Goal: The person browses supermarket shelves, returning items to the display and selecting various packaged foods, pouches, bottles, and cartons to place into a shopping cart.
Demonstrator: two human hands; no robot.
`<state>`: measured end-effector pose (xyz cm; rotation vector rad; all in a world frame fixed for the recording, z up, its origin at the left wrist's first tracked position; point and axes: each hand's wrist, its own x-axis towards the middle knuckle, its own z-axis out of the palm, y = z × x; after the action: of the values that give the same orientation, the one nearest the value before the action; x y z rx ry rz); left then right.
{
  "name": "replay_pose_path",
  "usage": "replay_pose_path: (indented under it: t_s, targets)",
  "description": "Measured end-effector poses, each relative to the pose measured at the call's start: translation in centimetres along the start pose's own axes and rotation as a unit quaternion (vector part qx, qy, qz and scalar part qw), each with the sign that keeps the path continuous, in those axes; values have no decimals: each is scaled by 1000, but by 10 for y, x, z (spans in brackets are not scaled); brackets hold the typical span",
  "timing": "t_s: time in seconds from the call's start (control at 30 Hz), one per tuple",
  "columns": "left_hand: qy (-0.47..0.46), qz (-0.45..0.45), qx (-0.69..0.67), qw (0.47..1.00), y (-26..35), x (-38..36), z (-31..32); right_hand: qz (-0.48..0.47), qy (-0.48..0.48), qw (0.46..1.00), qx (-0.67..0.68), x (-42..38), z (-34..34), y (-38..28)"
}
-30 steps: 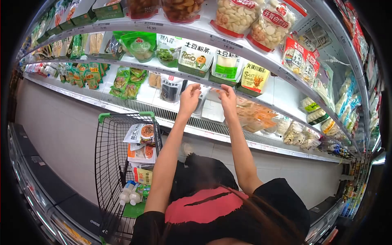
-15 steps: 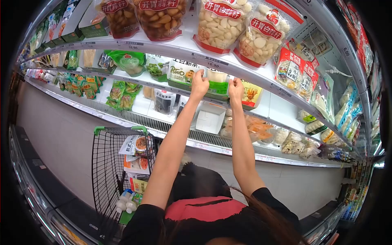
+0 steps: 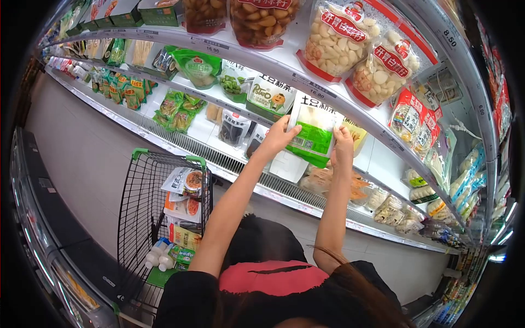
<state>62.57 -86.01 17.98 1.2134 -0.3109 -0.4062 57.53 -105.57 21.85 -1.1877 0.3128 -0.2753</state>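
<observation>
I hold a flat, glossy white-and-green pouch [image 3: 314, 131] up in front of the shelf edge [image 3: 328, 94], both hands closed on it: my left hand [image 3: 280, 135] pinches its left side, my right hand [image 3: 343, 143] grips its lower right corner. The pouch hangs clear of the shelf lip, tilted a little, with open air below it down to the lower shelf. Just left sits a soft white Potato noodle bag [image 3: 269, 97]; above, plump clear bags of white garlic cloves [image 3: 333, 38] crowd the top shelf. To my lower left stands the wire shopping cart [image 3: 143, 202], its green rim well apart from my arms
</observation>
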Motion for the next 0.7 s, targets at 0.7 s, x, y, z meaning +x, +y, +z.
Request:
replay_pose_path:
  t_s: [0.7]
  targets:
    - [615, -88, -286, 729, -223, -498, -181, -3, -585, 620, -522, -278, 224, 395]
